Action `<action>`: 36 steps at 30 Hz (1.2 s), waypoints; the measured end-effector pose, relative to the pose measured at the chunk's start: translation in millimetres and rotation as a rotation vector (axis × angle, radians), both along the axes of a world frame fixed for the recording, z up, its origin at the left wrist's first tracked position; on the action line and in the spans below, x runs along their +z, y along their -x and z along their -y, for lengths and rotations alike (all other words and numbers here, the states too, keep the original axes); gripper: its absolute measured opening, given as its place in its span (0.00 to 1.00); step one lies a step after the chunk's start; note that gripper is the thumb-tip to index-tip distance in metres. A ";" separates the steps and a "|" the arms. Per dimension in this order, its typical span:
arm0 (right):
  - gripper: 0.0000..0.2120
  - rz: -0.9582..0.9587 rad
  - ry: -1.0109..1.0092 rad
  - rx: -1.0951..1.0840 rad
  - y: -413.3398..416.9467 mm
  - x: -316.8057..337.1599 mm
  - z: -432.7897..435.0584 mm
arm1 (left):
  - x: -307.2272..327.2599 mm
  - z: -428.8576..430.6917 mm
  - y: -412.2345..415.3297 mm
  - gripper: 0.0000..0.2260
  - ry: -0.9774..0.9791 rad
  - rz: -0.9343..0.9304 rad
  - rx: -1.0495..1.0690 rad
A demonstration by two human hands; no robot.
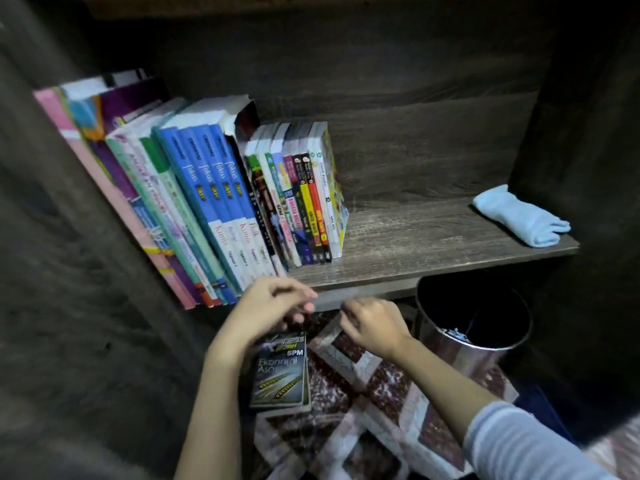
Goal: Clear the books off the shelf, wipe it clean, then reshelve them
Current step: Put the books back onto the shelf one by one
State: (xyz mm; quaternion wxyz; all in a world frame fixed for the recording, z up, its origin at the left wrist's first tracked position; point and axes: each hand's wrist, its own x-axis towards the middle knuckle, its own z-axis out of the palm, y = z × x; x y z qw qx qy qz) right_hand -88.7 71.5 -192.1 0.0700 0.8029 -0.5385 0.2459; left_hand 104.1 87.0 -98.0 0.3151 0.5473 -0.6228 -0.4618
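Observation:
A row of several books (221, 202) leans to the left on the dark wooden shelf (408, 244), filling its left half. A folded light blue cloth (519, 216) lies at the shelf's right end. On the patterned floor below lies a small stack of books (282, 374), the top one a dark "Ekonomi Asas" cover. My left hand (270, 306) hovers just above that stack, below the shelf's front edge, fingers loosely curled and holding nothing. My right hand (372, 322) hangs close beside it, fingers bent downward, also with nothing in it.
A shiny metal waste bin (471, 341) with a black inside stands on the floor under the shelf's right part. Dark wooden side panels (69, 271) close the shelf in at left and right. A patterned rug (363, 393) covers the floor.

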 end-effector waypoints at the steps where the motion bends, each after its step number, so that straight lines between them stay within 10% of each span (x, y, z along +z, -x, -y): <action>1: 0.15 -0.070 -0.050 0.021 0.1 -6.6 -1.1 | -18.8 -5.2 -7.5 0.05 -0.066 -0.003 0.012; 7: 0.17 -0.270 -0.483 -0.012 -21.6 -58.0 -6.3 | -133.0 -8.0 -57.9 0.02 -0.174 0.193 0.288; 19: 0.24 0.458 -1.224 -0.454 -86.1 -216.3 -24.1 | -284.5 14.8 -83.5 0.18 -0.584 0.066 0.605; 25: 0.06 0.903 -1.302 -0.398 -114.0 -241.2 0.1 | -316.1 37.4 -83.7 0.24 -0.651 0.090 0.617; 30: 0.18 1.087 -1.334 -0.385 -121.8 -249.9 19.8 | -341.1 45.1 -84.3 0.20 -0.667 0.067 0.615; 36: 0.09 1.146 -1.360 -0.381 -124.4 -258.2 23.3 | -354.7 45.7 -72.7 0.21 -0.679 0.003 0.728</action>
